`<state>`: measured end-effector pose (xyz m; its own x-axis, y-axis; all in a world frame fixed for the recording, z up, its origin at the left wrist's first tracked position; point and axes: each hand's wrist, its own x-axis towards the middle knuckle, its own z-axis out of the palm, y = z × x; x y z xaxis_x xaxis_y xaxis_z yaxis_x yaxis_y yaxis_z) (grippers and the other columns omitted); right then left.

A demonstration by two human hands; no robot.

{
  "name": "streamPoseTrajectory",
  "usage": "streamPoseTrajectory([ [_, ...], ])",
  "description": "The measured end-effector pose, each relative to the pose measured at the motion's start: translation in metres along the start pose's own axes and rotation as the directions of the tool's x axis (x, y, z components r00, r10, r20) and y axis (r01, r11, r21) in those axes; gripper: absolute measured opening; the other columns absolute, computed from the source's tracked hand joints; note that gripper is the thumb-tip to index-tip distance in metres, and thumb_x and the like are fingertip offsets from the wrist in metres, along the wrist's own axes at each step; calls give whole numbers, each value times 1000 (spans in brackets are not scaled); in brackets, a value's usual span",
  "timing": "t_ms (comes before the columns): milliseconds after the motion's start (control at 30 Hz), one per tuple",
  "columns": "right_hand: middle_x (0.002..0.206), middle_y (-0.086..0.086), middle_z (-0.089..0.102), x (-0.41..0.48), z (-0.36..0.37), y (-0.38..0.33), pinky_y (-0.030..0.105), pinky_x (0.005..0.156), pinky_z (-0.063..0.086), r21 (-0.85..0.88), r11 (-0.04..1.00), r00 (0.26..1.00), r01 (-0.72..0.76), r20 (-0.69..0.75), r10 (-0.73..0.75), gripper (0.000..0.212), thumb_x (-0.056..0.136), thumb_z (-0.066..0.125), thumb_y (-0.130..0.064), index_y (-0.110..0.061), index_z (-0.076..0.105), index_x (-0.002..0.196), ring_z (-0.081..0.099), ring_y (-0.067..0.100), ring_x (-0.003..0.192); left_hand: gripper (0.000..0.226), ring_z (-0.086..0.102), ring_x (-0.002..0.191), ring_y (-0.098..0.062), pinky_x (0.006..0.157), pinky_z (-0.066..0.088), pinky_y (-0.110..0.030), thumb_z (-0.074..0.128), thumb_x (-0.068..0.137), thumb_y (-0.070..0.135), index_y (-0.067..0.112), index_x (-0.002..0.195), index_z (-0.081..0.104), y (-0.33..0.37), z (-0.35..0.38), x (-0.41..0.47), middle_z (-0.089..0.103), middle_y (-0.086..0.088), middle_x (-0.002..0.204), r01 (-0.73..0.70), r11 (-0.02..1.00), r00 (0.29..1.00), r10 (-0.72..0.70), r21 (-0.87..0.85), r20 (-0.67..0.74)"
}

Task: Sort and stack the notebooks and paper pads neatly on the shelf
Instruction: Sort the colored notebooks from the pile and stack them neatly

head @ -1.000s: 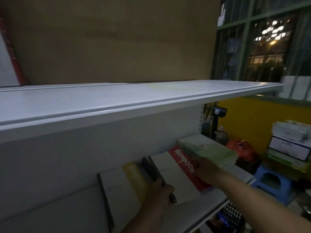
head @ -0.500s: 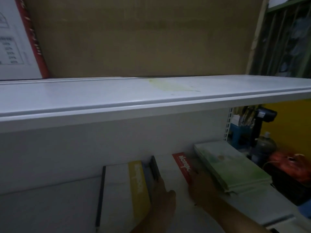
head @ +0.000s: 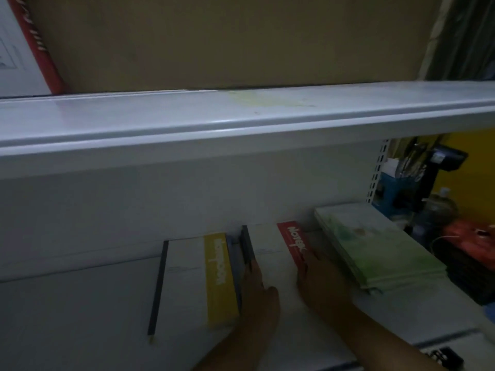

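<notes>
Dim light, a white metal rack: a person holds a white notebook with a red band (head: 276, 254) with both hands as it lies flat on the lower shelf (head: 67, 317). It sits about mid-shelf. Its far end is close to the back panel (head: 160, 204) and its black spine is on the left.

The left grip (head: 257, 298), a bare hand, pinches the spine side, with the thumb on the white cover and the fingers running along and over the black edge. The right grip (head: 321, 285) rests on the opposite side. Its fingers are straight and pressed together over the near part of the red band, hiding some of the lettering.

Just left of the left grip lies 1 more white notebook with a yellow band (head: 219, 279), also flat, its own black spine at its far left. A narrow gap separates the 2 notebooks.

Right of the right grip sits a stack of green paper pads (head: 375, 247), slightly askew to the back panel and reaching toward the shelf's right end. Whether the stack touches the hand cannot be told.

Overhead, the upper shelf (head: 241, 121) carries a large brown cardboard box (head: 214, 41) and, at far left, a white box with a red edge (head: 32, 44).

Past the rack's perforated upright (head: 377, 170) are a blue container (head: 393, 188) and a red bag (head: 466, 236), in front of a yellow wall (head: 476, 167).
</notes>
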<state>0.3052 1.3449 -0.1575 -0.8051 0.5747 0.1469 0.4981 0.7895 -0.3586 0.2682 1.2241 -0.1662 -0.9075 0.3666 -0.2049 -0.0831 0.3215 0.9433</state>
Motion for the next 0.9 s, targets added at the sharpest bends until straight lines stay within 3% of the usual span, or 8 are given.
streamPoseTrajectory([
  [100,133,12,49,2,-2,-1,35,93,47,-22,1000,999,-8,36,9,39,97,37,-26,-12,47,132,55,29,112,79,39,132,-29,88,50,-30,47,87,3,24,152,6,11,-6,4,17,-5,157,-13,994,999,7,109,53],
  [200,136,13,47,0,-7,-8,37,97,45,-54,998,996,-26,85,30,40,100,30,-27,-14,43,135,53,29,117,68,14,145,-24,113,30,-32,46,93,15,20,151,10,33,-22,-4,-3,-1,160,-173,938,982,139,300,130],
  [267,139,13,44,0,-12,-13,36,102,42,-147,989,992,-12,119,30,41,101,27,-25,-14,39,139,49,28,123,56,5,147,-19,116,15,-24,40,100,20,17,150,17,45,-51,-12,-3,-1,160,-355,860,929,280,367,242],
  [333,141,13,43,-2,-23,-25,38,107,35,-231,972,994,-43,84,64,46,98,23,-26,-12,38,139,43,29,129,51,6,146,-17,111,9,-16,35,102,23,15,150,17,51,-101,-22,3,-1,159,-479,734,873,343,481,346],
  [400,140,15,43,-5,-29,-56,40,107,29,-243,970,999,-20,30,28,56,89,16,-30,-13,43,135,40,32,129,53,-3,147,-13,115,1,-22,30,103,31,19,151,11,48,-169,-30,-3,1,159,-522,511,852,357,683,383],
  [500,150,20,27,-25,-25,-148,43,111,22,-356,904,972,236,92,-217,49,96,26,-31,-10,34,140,26,35,138,56,-5,147,-13,116,-1,-26,27,102,40,20,151,10,42,-288,-49,-3,0,160,-364,322,909,326,874,259],
  [700,159,9,-8,-143,26,-366,37,119,3,-109,663,649,740,372,-663,59,100,33,-36,-21,9,152,-5,27,146,61,0,147,-21,120,9,-37,24,100,48,18,152,13,-5,-499,-147,0,-4,160,123,268,956,225,956,-186],
  [900,158,14,1,-271,68,-521,41,118,15,50,337,281,940,448,-849,57,95,43,-25,-17,23,147,4,31,145,61,1,147,-21,120,7,-42,27,98,50,22,151,15,-91,-633,-259,5,-5,160,375,346,894,110,860,-434],
])
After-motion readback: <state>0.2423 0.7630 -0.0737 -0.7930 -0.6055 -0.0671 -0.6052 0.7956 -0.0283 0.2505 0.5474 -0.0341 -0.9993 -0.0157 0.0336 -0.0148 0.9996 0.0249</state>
